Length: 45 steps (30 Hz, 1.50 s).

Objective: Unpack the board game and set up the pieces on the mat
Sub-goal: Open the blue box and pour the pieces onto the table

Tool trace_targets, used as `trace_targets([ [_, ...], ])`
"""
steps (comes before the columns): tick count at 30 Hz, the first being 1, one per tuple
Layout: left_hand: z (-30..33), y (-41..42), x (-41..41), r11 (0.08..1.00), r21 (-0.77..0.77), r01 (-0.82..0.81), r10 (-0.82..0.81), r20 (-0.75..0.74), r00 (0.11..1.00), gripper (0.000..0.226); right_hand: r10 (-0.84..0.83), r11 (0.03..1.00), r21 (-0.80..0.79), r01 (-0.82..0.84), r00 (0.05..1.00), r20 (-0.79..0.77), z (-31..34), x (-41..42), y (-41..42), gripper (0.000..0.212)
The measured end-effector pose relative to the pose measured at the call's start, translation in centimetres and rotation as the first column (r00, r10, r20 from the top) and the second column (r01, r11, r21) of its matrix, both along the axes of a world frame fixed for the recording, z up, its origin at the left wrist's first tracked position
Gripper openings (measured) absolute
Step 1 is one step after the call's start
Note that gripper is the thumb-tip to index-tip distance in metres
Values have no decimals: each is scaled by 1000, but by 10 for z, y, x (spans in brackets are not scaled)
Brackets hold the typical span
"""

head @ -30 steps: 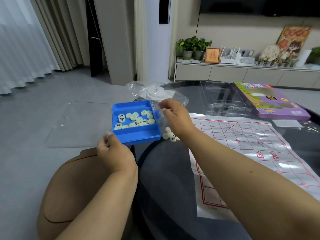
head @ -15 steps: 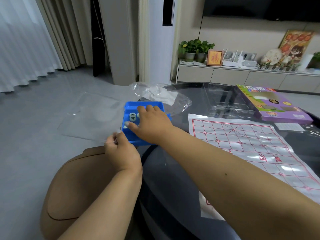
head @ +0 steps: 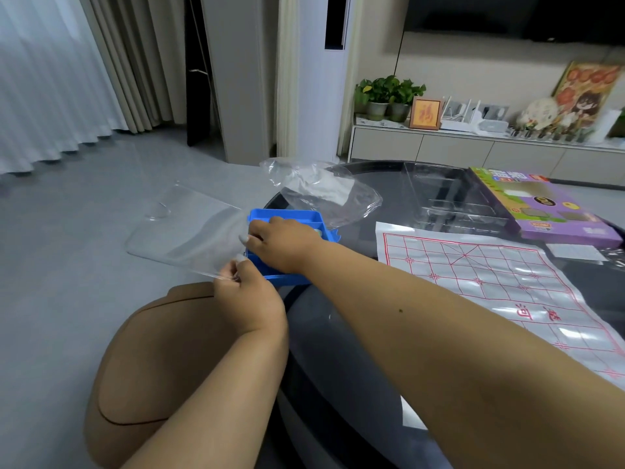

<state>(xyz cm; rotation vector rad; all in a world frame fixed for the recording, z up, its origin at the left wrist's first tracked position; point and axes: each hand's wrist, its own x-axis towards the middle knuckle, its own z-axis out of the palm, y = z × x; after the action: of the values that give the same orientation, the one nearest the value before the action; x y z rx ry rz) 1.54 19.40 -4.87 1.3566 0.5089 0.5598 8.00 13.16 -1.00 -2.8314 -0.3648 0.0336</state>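
Left of the blue tray (head: 287, 277), a clear plastic lid (head: 182, 231) hangs out over the floor, and the left hand (head: 248, 296) pinches its near corner between thumb and fingers. The blue tray sits at the table (head: 338, 350) edge, and the right hand (head: 280, 240) lies over it with fingers curled on its left rim, so the pieces inside are hidden. To do this step well, I think the right hand should keep the tray flat and steady while the left draws the lid away slowly, so no piece jumps out. Right of the tray, the mat (head: 490, 282) lies spread on the table with no pieces on it, and the purple game box (head: 541, 211) is beyond the mat.
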Motion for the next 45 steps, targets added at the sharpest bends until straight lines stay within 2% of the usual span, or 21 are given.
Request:
trace_targets([
  [5,1,0,1,1000,1,-26,26,-18,999,21,72,997,39,-71,996,-47,4,1,-2,38],
  [11,0,1,0,1000,-2,-15,15,-43,999,28,54,998,-9,-55,998,-31,8,-1,-1,30],
  [15,0,1,1,1000,-5,-8,7,-49,999,29,35,998,-56,-36,999,-19,8,2,-1,33],
  [23,4,0,-2,1000,-25,-9,7,-75,997,30,97,995,30,-99,994,45,5,-1,-6,38],
  [30,3,1,-1,1000,-1,31,-31,-85,996,37,89,996,20,-90,995,51,10,-2,-12,44],
  [34,3,0,0,1000,-9,15,-16,-74,997,36,63,986,147,-76,993,95,8,-2,-12,41],
  [37,4,0,-1,1000,8,3,-3,-58,998,32,-22,963,268,-19,988,150,5,0,-17,38],
  [40,4,-2,-1,999,46,17,-15,-47,999,32,-88,946,325,18,975,203,2,1,-21,32],
  [42,3,-2,-1,998,65,19,-17,-40,999,34,-87,952,306,13,969,230,3,0,-22,27],
  [45,4,-3,-1,998,60,31,-29,-33,999,33,26,982,172,-71,968,251,7,-1,-20,29],
])
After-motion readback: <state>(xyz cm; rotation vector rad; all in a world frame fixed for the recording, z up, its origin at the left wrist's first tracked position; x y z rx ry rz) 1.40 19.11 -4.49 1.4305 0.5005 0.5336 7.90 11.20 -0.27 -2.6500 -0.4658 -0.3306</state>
